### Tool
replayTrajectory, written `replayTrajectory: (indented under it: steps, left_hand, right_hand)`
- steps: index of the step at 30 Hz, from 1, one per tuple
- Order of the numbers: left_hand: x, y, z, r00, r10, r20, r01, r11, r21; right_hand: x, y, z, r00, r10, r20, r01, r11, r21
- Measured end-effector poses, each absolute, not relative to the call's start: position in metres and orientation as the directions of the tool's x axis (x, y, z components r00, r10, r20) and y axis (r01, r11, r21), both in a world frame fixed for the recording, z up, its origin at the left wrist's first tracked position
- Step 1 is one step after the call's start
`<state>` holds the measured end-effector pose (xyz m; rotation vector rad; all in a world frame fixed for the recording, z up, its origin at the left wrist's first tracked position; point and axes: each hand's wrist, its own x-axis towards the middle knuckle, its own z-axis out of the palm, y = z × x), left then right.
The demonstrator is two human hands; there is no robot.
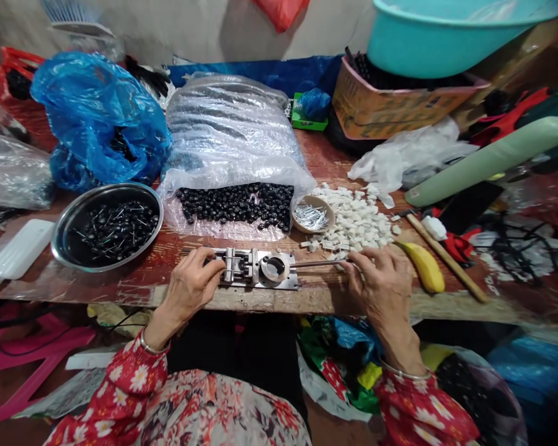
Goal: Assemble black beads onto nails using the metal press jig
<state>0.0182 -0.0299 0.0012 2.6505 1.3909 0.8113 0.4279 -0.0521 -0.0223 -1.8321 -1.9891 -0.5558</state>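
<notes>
First comes a steel bowl (65, 240) of black pinned knobs (118, 229). Next, the left hand (191, 280) curls narrowly over the left end of a metal jig (255, 267) near the table's front edge; whether it pinches a part, I cannot tell. A thin metal rod (318, 264) runs right, past white plastic pieces (360, 217), into the tight grip of the right hand (385, 282); a hasty shove could jolt the jig, nipping the left hand.

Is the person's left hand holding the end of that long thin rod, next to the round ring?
Not the left: the right hand is holding the end of that long thin rod. The head view shows it.
</notes>
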Motion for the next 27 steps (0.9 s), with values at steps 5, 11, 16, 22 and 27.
replayTrajectory:
  steps: [5, 11, 16, 22, 27]
  left_hand:
    - [0.010, -0.025, 0.004, 0.399, 0.793, 0.461, 0.771, -0.562, 0.298]
    - [-0.007, -0.019, -0.005, 0.419, 0.798, 0.433, 0.796, -0.552, 0.249]
    - [-0.015, -0.016, -0.017, 0.490, 0.787, 0.375, 0.786, -0.585, 0.201]
    - [-0.011, -0.011, -0.030, 0.530, 0.767, 0.362, 0.773, -0.613, 0.165]
    - [-0.006, -0.010, -0.039, 0.524, 0.759, 0.386, 0.778, -0.611, 0.144]
  right_hand:
    - [0.428, -0.092, -0.014, -0.097, 0.875, 0.474, 0.995, 0.078, 0.059]
    - [0.399, -0.158, 0.001, -0.145, 0.987, 0.061, 0.831, 0.156, -0.535]
    - [0.376, -0.168, 0.008, -0.238, 0.854, -0.463, 0.561, -0.269, -0.783]
    - [0.364, -0.172, 0.005, -0.296, 0.705, -0.644, 0.331, -0.557, -0.762]
    - [0.354, -0.188, -0.002, -0.129, 0.750, -0.648, 0.272, -0.602, -0.751]
